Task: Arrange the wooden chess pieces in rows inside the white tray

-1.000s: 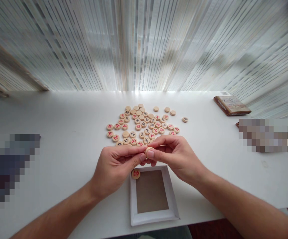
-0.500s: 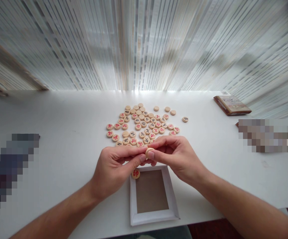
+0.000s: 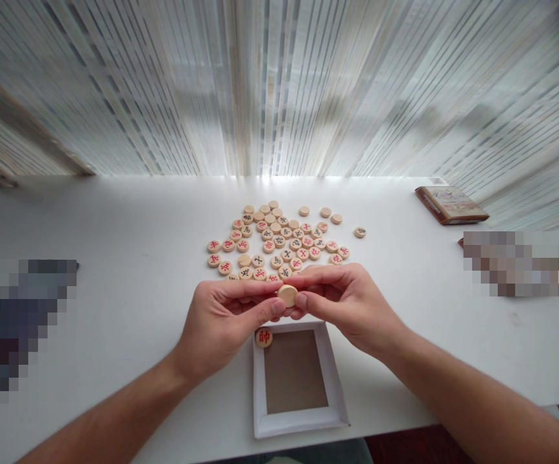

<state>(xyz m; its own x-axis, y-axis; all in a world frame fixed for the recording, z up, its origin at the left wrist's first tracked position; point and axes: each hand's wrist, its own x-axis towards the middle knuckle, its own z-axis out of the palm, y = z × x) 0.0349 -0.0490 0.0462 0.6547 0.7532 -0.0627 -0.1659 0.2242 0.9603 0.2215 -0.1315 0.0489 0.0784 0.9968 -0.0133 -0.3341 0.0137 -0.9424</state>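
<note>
Between the fingertips of my left hand and my right hand is a round wooden xiangqi piece, its plain face towards me. Both hands pinch it, thumbs on the near side. Just below them lies a white frame with a brown inner panel. On its top left corner rests a xiangqi piece with a red character. Beyond my fingers, many loose xiangqi pieces spread over the table, some marked red, some black, some blank side up. My hands hide the nearest of these.
The white table runs back to a striped curtain. A boxed or book-like item lies at the back right, with a blurred-out object in front of it. Another blurred-out object lies at the left.
The piece in my fingers has turned, so its broad blank face now shows instead of its edge. My hands have barely shifted.
</note>
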